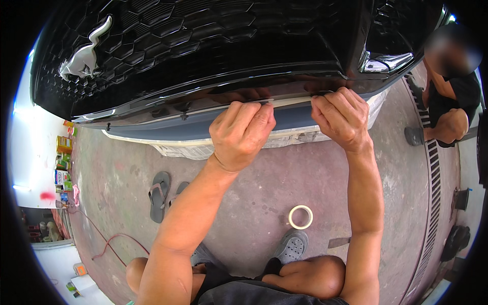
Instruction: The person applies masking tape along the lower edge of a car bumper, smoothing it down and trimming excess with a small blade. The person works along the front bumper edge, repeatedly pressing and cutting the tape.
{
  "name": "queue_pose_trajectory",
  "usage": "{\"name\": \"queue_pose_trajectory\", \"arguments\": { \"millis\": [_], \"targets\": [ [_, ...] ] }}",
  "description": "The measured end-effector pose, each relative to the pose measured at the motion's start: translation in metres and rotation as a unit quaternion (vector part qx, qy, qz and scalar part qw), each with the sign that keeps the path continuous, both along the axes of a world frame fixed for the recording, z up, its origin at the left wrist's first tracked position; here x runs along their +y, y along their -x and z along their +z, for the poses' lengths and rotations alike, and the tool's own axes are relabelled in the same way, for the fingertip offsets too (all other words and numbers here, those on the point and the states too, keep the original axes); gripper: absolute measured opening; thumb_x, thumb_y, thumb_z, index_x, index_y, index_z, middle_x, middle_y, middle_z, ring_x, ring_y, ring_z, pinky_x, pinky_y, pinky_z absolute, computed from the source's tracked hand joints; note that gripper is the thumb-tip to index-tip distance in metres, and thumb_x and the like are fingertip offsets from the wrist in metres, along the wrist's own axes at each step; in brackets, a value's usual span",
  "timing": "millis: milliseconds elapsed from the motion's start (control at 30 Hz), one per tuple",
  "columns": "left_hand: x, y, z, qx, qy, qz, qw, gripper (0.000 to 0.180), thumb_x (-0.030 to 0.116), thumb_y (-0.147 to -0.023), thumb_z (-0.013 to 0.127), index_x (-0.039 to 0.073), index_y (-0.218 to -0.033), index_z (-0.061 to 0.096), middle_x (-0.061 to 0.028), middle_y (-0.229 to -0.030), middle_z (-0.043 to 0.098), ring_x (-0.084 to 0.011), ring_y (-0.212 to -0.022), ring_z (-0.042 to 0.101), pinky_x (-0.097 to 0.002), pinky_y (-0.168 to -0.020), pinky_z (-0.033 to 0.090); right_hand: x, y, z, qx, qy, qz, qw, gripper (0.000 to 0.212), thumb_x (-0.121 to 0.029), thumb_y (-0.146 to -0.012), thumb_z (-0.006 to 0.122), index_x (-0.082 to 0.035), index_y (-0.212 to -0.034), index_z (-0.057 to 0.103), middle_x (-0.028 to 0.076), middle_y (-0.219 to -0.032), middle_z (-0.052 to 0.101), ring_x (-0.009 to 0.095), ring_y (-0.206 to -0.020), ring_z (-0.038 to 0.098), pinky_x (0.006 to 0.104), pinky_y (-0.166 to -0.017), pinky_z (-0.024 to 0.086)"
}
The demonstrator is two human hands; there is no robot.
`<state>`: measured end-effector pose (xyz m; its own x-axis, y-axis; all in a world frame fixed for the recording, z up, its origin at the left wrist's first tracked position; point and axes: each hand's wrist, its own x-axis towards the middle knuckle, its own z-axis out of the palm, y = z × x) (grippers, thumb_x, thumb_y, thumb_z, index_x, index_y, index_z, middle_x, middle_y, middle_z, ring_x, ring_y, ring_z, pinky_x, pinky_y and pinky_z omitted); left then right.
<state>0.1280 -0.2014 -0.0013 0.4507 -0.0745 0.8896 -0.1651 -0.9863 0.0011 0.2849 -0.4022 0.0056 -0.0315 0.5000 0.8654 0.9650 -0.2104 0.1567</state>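
A pale strip of masking tape [293, 102] stretches along the lower edge of a glossy black car front [213, 66]. My left hand [241, 133] pinches the strip with curled fingers pressed against that edge. Farther right, my right hand [343, 118] is closed in the same way on the strip's other part. Its fingertips are partly hidden against the car. Below the black panel runs a dull blue-grey bumper section [168, 129], with masking paper [190, 149] taped under it. A silver horse-shaped emblem [84, 58] sits on the honeycomb grille at the left.
A roll of masking tape [310, 217] lies on the concrete floor between my arms. Flip-flops [159, 195] lie left of my left forearm, and a red hose [119, 236] curls beyond them. Several cans [63, 161] line the left wall. Another person [457, 96] crouches at the right, near a drain grate [433, 173].
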Motion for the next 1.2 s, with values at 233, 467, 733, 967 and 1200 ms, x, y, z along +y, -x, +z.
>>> {"name": "queue_pose_trajectory", "arguments": {
  "millis": [233,467,733,967,1200],
  "targets": [
    [0.0,0.001,0.001,0.005,-0.001,0.008,1.0,0.024,-0.003,-0.073,0.092,0.002,-0.094,0.083,-0.0043,-0.087,0.073,-0.0187,-0.07,0.068,-0.0296,-0.059,0.055,0.004,-0.001,0.0,-0.007,-0.025,0.007,1.0,0.023,0.005,-0.066,0.088,-0.005,-0.085,0.079,0.001,-0.077,0.064,0.015,-0.066,0.064,0.0303,-0.058,0.055],
    [-0.002,-0.003,0.0,-0.014,0.018,0.012,1.0,0.023,-0.003,-0.073,0.091,0.003,-0.094,0.083,-0.0039,-0.085,0.071,-0.019,-0.069,0.067,-0.0302,-0.059,0.055,0.006,0.003,0.003,0.005,-0.033,0.0,0.999,0.021,0.002,-0.067,0.087,-0.005,-0.083,0.076,0.002,-0.077,0.06,0.017,-0.067,0.063,0.0323,-0.058,0.053],
    [-0.007,-0.004,0.001,-0.023,0.044,0.024,0.998,0.023,-0.006,-0.072,0.089,0.003,-0.092,0.081,-0.0046,-0.085,0.07,-0.0206,-0.07,0.069,-0.0319,-0.061,0.056,0.008,0.008,0.002,0.038,-0.04,-0.002,0.998,0.019,-0.001,-0.071,0.09,-0.005,-0.083,0.076,0.002,-0.077,0.061,0.018,-0.068,0.063,0.0331,-0.059,0.053],
    [-0.011,-0.005,0.004,-0.025,0.056,0.032,0.998,0.023,-0.007,-0.072,0.089,0.004,-0.091,0.081,-0.0054,-0.085,0.071,-0.0219,-0.068,0.069,-0.0317,-0.06,0.056,0.009,0.007,0.002,0.02,-0.048,-0.019,0.998,0.02,-0.006,-0.075,0.095,-0.006,-0.082,0.076,0.001,-0.077,0.061,0.018,-0.068,0.064,0.0334,-0.061,0.054],
    [-0.017,-0.004,0.004,-0.015,0.099,0.043,0.994,0.018,-0.004,-0.077,0.09,0.004,-0.09,0.081,-0.007,-0.085,0.074,-0.0215,-0.065,0.069,-0.0312,-0.055,0.055,0.005,0.012,0.007,0.042,-0.033,-0.033,0.998,0.021,-0.006,-0.075,0.096,-0.006,-0.083,0.076,0.002,-0.078,0.066,0.022,-0.069,0.068,0.0347,-0.064,0.057]
  ]
}}
